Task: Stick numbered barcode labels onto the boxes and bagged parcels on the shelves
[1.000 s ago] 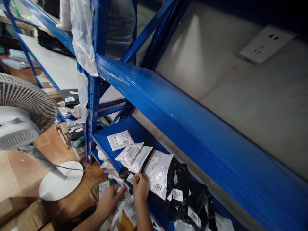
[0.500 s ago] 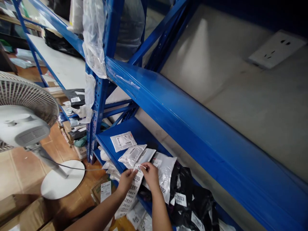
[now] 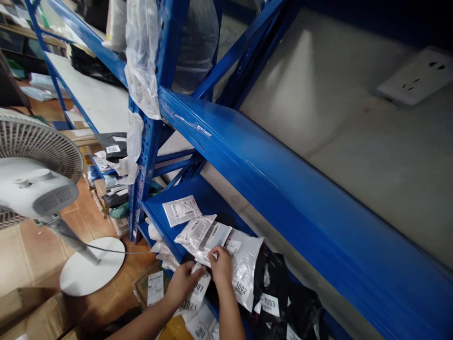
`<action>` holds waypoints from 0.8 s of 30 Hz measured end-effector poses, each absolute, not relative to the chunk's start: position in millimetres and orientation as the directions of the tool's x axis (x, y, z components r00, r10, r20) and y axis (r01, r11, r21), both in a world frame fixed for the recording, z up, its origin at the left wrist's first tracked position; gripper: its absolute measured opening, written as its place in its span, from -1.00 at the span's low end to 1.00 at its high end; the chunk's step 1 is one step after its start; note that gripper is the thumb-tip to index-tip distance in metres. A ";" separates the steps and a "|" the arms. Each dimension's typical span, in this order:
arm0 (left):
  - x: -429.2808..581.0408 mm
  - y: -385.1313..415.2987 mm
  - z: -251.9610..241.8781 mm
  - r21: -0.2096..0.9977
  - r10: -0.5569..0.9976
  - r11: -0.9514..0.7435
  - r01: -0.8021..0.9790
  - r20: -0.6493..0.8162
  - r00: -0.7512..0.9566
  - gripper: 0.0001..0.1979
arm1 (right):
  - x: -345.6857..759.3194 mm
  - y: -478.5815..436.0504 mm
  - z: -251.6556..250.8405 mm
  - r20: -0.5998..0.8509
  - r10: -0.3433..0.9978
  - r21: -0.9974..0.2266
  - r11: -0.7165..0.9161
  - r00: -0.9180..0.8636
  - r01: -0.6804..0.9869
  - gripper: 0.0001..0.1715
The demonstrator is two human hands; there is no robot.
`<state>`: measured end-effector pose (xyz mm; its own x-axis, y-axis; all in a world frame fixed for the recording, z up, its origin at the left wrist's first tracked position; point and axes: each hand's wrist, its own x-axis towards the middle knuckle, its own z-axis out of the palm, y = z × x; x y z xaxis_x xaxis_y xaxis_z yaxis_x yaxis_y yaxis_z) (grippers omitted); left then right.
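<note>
A strip of printed labels (image 3: 196, 295) hangs just below the shelf edge, pinched by the left hand (image 3: 184, 283); the thumb and fingers cover part of its numbers, though 1021 can nearly be read. At one o'clock from it, the right hand (image 3: 221, 267) bends over the lower edge of a white packet (image 3: 220, 233); I cannot tell whether its fingertips pinch or only press there. A smaller packet (image 3: 196, 231) overlaps that one at twelve o'clock, and the packet marked 1002 (image 3: 246, 264) sits at two, partly behind the right hand. Black parcels (image 3: 278, 269) crowd three o'clock, a label among them cut off by the bottom edge. A broad blue beam (image 3: 265, 160) runs across the view at one o'clock, above the shelf (image 3: 208, 186). The fan (image 3: 46, 189), at ten, is cropped by the left edge; cardboard boxes (image 3: 42, 314) sit near nine.
</note>
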<state>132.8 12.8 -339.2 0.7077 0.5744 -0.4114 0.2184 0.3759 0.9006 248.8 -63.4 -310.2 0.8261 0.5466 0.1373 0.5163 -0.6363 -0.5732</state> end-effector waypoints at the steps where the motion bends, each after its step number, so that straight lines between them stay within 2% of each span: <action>1: 125.1 16.2 -336.1 0.913 0.568 0.364 0.186 -0.375 0.732 -0.48 | 247.3 -64.5 -309.1 0.143 0.535 -0.564 -0.647 0.833 0.513 -0.80; 4: 112.9 33.3 -331.5 0.915 0.540 0.394 0.083 -0.304 0.785 -0.48 | 241.8 -62.5 -299.0 0.203 0.538 -0.528 -0.644 0.818 0.554 -0.45; 5: 113.5 40.2 -332.2 0.908 0.542 0.416 0.054 -0.295 0.787 -0.46 | 240.3 -59.5 -294.1 0.225 0.549 -0.510 -0.637 0.805 0.577 -0.40; 6: 116.3 46.8 -333.8 0.899 0.548 0.437 0.030 -0.293 0.783 -0.44 | 239.2 -55.4 -289.1 0.244 0.558 -0.499 -0.629 0.793 0.596 -0.42; 8: 125.8 57.5 -339.5 0.880 0.561 0.474 -0.006 -0.297 0.772 -0.43 | 238.7 -44.7 -280.6 0.237 0.572 -0.559 -0.580 0.785 0.592 -0.58; 11: 141.7 64.4 -349.1 0.859 0.564 0.510 -0.039 -0.299 0.769 -0.44 | 241.9 -27.7 -278.0 0.126 0.632 -0.742 -0.451 0.765 0.495 -0.74; 13: 149.4 64.1 -354.1 0.855 0.581 0.516 -0.049 -0.308 0.753 -0.44 | 245.6 -19.6 -284.0 0.045 0.669 -0.801 -0.419 0.742 0.428 -0.81; 15: 154.6 62.0 -357.8 0.858 0.617 0.511 -0.044 -0.331 0.714 -0.43 | 249.4 -15.1 -293.3 0.000 0.657 -0.814 -0.438 0.754 0.381 -0.88; 19: 161.1 58.9 -362.0 0.884 0.713 0.467 -0.021 -0.362 0.601 -0.41 | 253.2 -11.6 -306.7 -0.037 0.621 -0.826 -0.460 0.783 0.326 -0.91; 24: 166.0 61.7 -361.9 0.883 0.700 0.465 0.071 -0.415 0.581 -0.39 | 250.9 -4.2 -305.5 0.015 0.602 -0.772 -0.501 0.799 0.392 -0.92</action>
